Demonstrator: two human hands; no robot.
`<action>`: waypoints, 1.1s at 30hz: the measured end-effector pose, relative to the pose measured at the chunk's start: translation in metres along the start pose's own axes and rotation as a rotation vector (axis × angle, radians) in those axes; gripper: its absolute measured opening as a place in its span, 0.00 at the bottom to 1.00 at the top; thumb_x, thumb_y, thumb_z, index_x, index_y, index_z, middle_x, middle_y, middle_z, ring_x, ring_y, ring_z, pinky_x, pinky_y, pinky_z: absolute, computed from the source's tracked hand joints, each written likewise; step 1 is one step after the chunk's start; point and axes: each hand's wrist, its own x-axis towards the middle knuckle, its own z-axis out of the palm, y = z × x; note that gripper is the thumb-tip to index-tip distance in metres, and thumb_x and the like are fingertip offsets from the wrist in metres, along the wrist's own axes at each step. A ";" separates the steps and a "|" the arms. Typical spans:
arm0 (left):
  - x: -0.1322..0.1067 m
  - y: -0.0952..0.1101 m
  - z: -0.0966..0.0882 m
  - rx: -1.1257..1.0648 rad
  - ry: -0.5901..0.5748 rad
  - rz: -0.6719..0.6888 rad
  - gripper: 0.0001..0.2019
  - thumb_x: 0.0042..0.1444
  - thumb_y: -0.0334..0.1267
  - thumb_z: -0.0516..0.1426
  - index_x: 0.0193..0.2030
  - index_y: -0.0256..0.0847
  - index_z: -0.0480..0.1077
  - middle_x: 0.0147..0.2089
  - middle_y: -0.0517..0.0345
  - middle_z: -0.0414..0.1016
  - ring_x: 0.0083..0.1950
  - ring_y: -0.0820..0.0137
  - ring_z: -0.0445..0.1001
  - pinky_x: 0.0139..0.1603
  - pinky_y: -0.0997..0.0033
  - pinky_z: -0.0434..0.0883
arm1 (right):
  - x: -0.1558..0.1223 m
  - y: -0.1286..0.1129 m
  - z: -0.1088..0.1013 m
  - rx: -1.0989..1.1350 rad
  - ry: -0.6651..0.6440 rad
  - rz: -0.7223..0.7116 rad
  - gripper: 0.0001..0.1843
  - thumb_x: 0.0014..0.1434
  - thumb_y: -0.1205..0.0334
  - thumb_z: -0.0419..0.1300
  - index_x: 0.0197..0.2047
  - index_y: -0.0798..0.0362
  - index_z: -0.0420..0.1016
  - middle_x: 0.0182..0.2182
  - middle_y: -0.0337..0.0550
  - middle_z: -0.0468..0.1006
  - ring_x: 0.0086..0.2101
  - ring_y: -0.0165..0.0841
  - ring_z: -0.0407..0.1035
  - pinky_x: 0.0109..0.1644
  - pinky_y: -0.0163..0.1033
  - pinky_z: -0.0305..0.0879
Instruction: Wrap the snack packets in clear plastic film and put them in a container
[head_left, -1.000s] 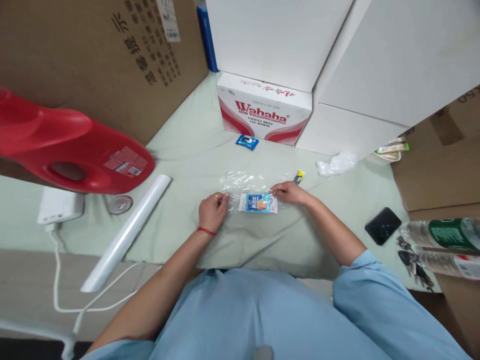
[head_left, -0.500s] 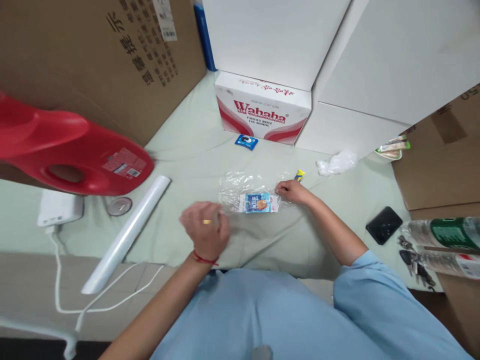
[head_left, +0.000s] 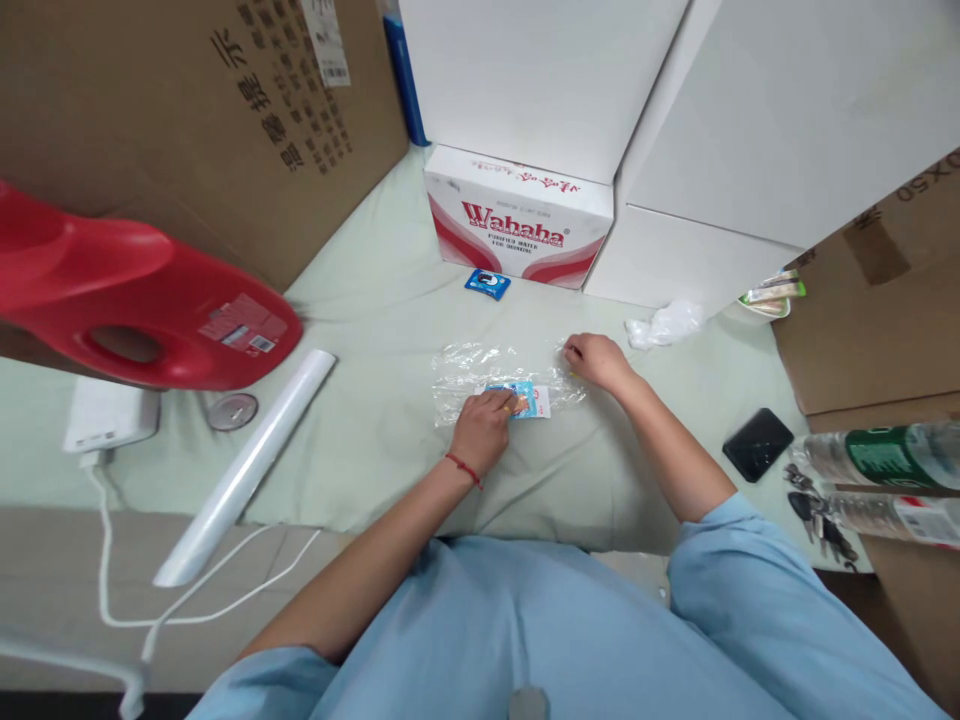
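Note:
My left hand (head_left: 482,428) presses its closed fingers over a blue snack packet (head_left: 538,400) with a white edge, whose left part they hide. A crinkled clear plastic bag (head_left: 469,365) lies flat around and beneath the packet. At the bag's right end, my right hand (head_left: 596,362) is curled, fingers pointing left. Only a speck of a small yellow packet (head_left: 574,374) shows under those fingers; the hand covers the rest.
Behind lie a small blue packet (head_left: 487,284) and a Wahaha water carton (head_left: 517,225). A crumpled white tissue (head_left: 666,325), black phone (head_left: 757,445), keys (head_left: 821,525) and bottles (head_left: 892,455) are rightward. At left are a red jug (head_left: 172,310), white roll (head_left: 247,465) and power bank (head_left: 112,415).
My left hand has moved right and forward, from beside the clear bag onto the blue snack packet. My right hand has shifted slightly forward, covering most of the yellow packet.

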 end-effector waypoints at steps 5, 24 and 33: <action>-0.003 0.001 0.002 0.031 0.009 -0.011 0.22 0.67 0.27 0.51 0.61 0.44 0.78 0.64 0.46 0.80 0.64 0.57 0.76 0.60 0.53 0.72 | 0.036 -0.047 0.020 -0.090 0.015 -0.238 0.23 0.68 0.62 0.61 0.64 0.57 0.75 0.59 0.60 0.76 0.57 0.48 0.68 0.59 0.45 0.64; -0.010 -0.011 0.011 -0.228 0.092 -0.048 0.18 0.65 0.28 0.53 0.51 0.44 0.82 0.59 0.48 0.83 0.64 0.59 0.78 0.65 0.53 0.75 | -0.034 -0.047 0.064 0.128 -0.113 -0.617 0.22 0.72 0.64 0.56 0.66 0.50 0.75 0.47 0.50 0.82 0.46 0.38 0.74 0.52 0.40 0.69; -0.027 -0.049 -0.013 -0.438 0.383 -0.481 0.20 0.66 0.34 0.44 0.46 0.40 0.78 0.51 0.46 0.84 0.54 0.60 0.82 0.55 0.55 0.80 | -0.069 -0.051 0.096 -0.090 0.022 -0.650 0.27 0.73 0.50 0.58 0.71 0.49 0.71 0.49 0.54 0.74 0.48 0.44 0.64 0.54 0.48 0.64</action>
